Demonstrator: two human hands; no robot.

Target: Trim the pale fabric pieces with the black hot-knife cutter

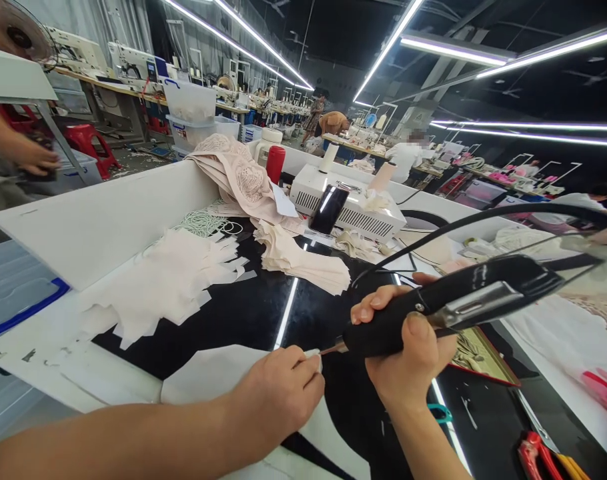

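My right hand is wrapped round a black corded hand tool with a metal lever along its body. The thumb lies over the near side of the handle, and the tool's thin coppery tip points left. My left hand is closed on a white fabric piece, pinching its edge right at that tip. I cannot tell whether tip and fabric touch. The rest of the fabric spreads over the glossy black tabletop, partly hidden beneath my left forearm.
Pale cut pieces lie stacked at the left, a beige stack further back. Behind them stand a phone, a white machine box and lace fabric. Red-handled pliers and a tray lie right. A co-worker's hand shows far left.
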